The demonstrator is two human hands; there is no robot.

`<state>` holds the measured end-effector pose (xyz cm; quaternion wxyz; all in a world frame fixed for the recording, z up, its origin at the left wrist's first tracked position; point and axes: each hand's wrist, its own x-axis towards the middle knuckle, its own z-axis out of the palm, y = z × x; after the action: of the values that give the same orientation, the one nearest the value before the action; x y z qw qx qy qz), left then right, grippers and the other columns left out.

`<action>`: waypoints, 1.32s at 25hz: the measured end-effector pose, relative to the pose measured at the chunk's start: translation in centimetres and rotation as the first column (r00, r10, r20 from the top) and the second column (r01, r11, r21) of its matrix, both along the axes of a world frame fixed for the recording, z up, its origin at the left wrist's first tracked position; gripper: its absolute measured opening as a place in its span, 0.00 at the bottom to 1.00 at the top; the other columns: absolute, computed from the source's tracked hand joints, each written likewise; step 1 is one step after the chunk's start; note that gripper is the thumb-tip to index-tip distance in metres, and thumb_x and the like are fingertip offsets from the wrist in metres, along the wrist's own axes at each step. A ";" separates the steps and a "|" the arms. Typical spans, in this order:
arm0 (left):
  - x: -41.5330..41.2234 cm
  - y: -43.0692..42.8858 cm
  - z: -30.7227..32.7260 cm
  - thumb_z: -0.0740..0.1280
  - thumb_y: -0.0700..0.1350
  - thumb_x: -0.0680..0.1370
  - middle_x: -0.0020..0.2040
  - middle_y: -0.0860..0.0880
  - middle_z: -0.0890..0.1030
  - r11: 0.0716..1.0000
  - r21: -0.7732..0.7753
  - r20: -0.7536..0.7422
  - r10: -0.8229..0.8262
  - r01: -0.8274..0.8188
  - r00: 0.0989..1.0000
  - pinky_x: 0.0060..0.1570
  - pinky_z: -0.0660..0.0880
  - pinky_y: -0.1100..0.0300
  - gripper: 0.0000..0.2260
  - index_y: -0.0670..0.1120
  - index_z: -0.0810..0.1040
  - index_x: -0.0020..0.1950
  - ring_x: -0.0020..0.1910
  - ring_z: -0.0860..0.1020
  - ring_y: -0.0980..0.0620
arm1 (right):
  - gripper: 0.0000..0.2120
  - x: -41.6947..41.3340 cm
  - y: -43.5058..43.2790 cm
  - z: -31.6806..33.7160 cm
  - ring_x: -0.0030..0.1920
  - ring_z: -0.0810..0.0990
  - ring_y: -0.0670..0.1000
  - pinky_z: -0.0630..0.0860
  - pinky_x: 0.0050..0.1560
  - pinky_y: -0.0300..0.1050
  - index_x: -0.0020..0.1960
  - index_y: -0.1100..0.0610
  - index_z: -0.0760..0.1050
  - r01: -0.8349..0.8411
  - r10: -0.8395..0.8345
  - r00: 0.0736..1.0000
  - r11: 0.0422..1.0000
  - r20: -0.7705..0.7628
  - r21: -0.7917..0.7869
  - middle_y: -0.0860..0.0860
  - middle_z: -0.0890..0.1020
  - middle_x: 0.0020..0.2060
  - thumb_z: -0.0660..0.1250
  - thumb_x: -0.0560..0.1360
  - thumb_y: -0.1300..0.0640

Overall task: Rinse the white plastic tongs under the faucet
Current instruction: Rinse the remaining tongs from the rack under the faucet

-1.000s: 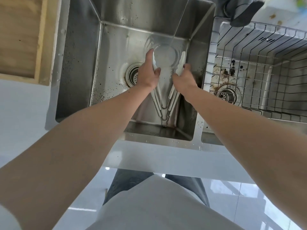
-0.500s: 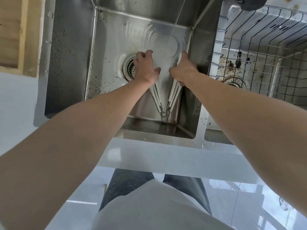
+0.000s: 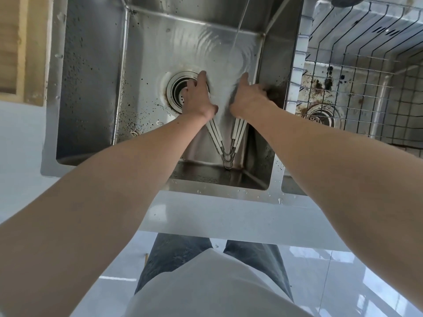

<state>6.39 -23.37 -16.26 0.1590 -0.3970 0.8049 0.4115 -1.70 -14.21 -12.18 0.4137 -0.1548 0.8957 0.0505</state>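
We hold the tongs [image 3: 216, 139] low in the sink [image 3: 91, 88], spread in a V with the wire loops at the joint toward us and near the front wall. Our left hand [image 3: 198, 97] grips the left arm and our right hand [image 3: 249, 99] grips the right arm, fingers curled round them and covering the far ends. The water stream [image 3: 237, 35] falls between our hands, the drain [image 3: 177, 90] lies just beside the left one, and a wire rack [image 3: 343, 53] sits in the basin to the right.
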 end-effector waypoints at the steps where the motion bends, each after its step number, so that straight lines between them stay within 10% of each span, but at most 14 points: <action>1: 0.1 0.2 -0.1 0.74 0.40 0.71 0.73 0.42 0.60 1.000 -0.002 0.005 0.030 -0.030 1.000 0.64 0.66 0.50 0.40 0.52 0.56 0.78 0.72 0.59 0.38 | 0.44 0.3 0.1 -0.1 0.69 0.67 0.66 0.74 0.62 0.57 0.80 0.57 0.34 -0.008 0.007 1.000 1.000 0.015 0.010 0.69 0.59 0.73 0.63 0.78 0.59; 11: 1.9 3.0 -0.5 0.76 0.38 0.70 0.74 0.37 0.53 0.972 0.047 0.066 0.227 -0.231 0.972 0.65 0.70 0.49 0.52 0.59 0.43 0.79 0.69 0.68 0.36 | 0.45 3.9 2.2 -2.0 0.65 0.74 0.64 0.74 0.60 0.56 0.78 0.62 0.32 0.130 -0.136 0.989 0.986 -0.053 -0.102 0.64 0.72 0.67 0.65 0.78 0.62; 18: 2.6 4.6 0.0 0.78 0.43 0.70 0.68 0.37 0.66 0.925 0.001 0.221 0.371 -0.381 0.902 0.57 0.73 0.52 0.39 0.36 0.58 0.72 0.64 0.72 0.37 | 0.29 6.0 2.8 -2.7 0.68 0.72 0.64 0.73 0.61 0.56 0.72 0.66 0.56 0.354 -0.357 0.934 0.928 -0.004 -0.115 0.63 0.71 0.68 0.68 0.78 0.62; 28: 3.9 3.1 0.3 0.74 0.42 0.71 0.51 0.43 0.80 0.851 0.228 0.146 0.451 -0.474 0.880 0.36 0.75 0.60 0.16 0.40 0.76 0.56 0.49 0.79 0.45 | 0.35 5.7 3.0 -0.7 0.68 0.71 0.64 0.73 0.61 0.54 0.75 0.66 0.52 0.363 -0.351 0.931 0.914 0.097 -0.182 0.64 0.67 0.70 0.69 0.77 0.58; 33: 4.5 1.4 4.6 0.74 0.35 0.73 0.46 0.44 0.83 0.691 0.538 0.053 0.543 -0.482 0.838 0.54 0.80 0.46 0.09 0.47 0.77 0.44 0.50 0.83 0.44 | 0.34 5.5 3.3 2.9 0.64 0.75 0.64 0.77 0.60 0.57 0.76 0.66 0.52 0.399 -0.385 0.917 0.880 0.104 -0.258 0.66 0.69 0.69 0.68 0.78 0.57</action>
<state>10.89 -21.94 -11.62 0.0966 -0.5226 0.5228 0.6665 3.81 -10.89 -9.30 0.4119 -0.0273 0.8962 -0.1624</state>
